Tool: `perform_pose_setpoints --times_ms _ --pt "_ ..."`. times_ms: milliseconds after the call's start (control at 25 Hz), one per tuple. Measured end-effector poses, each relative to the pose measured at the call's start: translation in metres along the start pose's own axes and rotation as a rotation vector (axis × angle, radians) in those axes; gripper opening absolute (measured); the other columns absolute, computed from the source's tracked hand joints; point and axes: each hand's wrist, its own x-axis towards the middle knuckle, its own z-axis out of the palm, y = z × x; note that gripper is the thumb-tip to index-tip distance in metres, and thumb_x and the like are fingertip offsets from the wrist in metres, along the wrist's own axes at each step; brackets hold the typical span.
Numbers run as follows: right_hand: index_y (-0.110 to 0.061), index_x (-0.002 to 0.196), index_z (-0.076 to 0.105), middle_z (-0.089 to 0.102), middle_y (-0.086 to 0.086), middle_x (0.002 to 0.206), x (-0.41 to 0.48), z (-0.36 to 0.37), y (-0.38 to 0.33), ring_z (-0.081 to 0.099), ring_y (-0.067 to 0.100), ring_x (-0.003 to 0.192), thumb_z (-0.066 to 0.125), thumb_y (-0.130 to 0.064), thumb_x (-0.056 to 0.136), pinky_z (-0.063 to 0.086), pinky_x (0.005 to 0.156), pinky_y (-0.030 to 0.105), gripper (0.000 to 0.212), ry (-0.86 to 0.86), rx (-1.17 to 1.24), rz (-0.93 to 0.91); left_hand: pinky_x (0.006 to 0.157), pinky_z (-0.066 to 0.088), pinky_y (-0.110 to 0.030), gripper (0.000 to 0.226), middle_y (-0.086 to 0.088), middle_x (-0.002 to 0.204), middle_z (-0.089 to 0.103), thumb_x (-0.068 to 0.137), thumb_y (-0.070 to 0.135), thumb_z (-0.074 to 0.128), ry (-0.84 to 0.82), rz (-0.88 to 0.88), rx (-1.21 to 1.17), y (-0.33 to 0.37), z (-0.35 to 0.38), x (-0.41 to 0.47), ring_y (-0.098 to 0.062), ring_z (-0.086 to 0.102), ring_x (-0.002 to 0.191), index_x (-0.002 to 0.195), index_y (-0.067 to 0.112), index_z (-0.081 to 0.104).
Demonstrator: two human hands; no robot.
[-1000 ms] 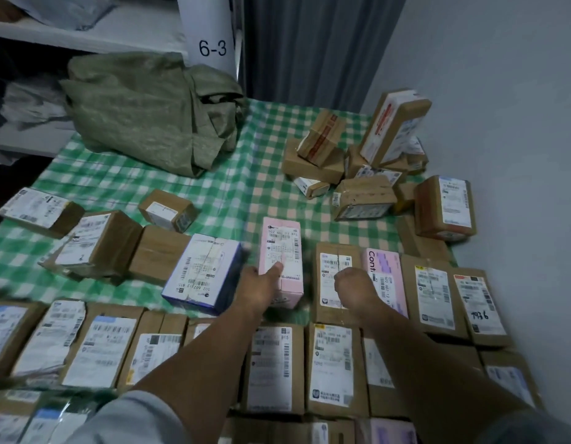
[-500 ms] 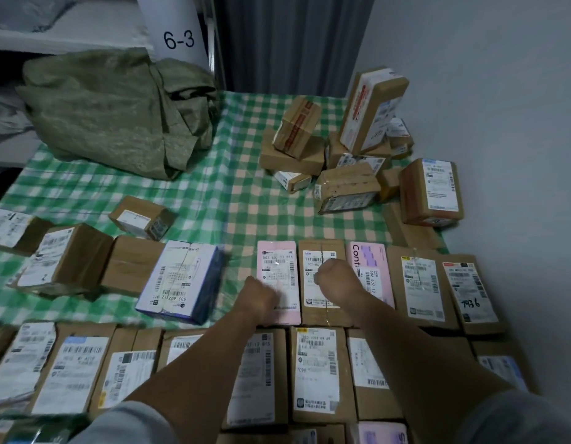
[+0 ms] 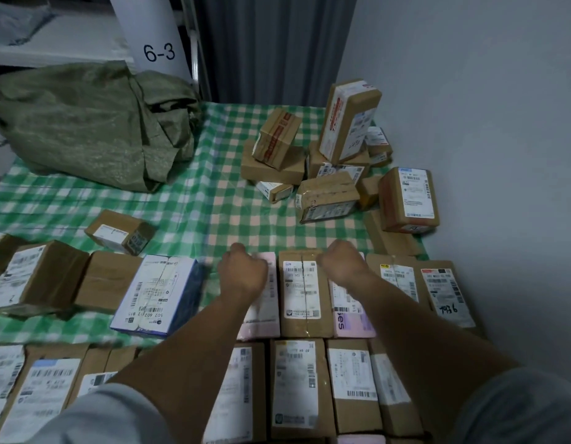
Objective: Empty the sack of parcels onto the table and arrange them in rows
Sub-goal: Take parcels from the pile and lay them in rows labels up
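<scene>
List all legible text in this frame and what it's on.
"6-3": white shelf sign.
"7936", handwritten: label on far-right brown parcel.
"502 602", upside down: blue-and-white box.
"es": pink parcel right of centre.
Other shipping labels: too small or blurred.

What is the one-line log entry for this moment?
left hand: curled at pink parcel far edge | right hand: curled at second pink parcel | grip: unclear | sack: far left | loose pile: far right

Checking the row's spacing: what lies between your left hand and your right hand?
In the head view, one brown cardboard parcel with a white label lies flat between the left hand and the right hand.
</scene>
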Motion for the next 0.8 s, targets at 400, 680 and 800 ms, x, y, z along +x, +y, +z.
perform_pose_setpoints --times_ms 400,680,800 --pt "-0.008 0.149 0.027 0.035 0.024 0.144 0.067 -0.120 0.034 0.037 0.041 0.132 0.066 -0.059 0.086 0.037 0.107 0.052 0.090 0.480 -0.143 0.256 0.094 0.049 -0.032 0.044 -0.010 0.139 0.057 0.093 0.005 0.057 -0.198 0.164 -0.152 0.089 0.084 0.013 -0.029 0.059 0.120 0.137 0.009 0.053" --pt "-0.005 0.148 0.028 0.038 0.024 0.142 0.105 -0.138 0.061 0.037 0.042 0.132 0.081 -0.055 0.073 0.036 0.111 0.052 0.104 0.506 -0.144 0.249 0.102 0.050 -0.046 0.042 -0.008 0.134 0.059 0.094 0.010 0.057 -0.255 0.121 -0.135 0.091 0.122 0.029 -0.028 0.060 0.117 0.136 0.014 0.052" --pt "-0.007 0.147 0.028 0.038 0.024 0.143 0.113 -0.138 0.066 0.038 0.042 0.132 0.081 -0.058 0.072 0.037 0.110 0.056 0.105 0.503 -0.145 0.267 0.099 0.052 -0.047 0.041 -0.009 0.133 0.060 0.094 0.006 0.055 -0.248 0.110 -0.144 0.087 0.126 0.030 -0.029 0.061 0.115 0.134 0.012 0.054"
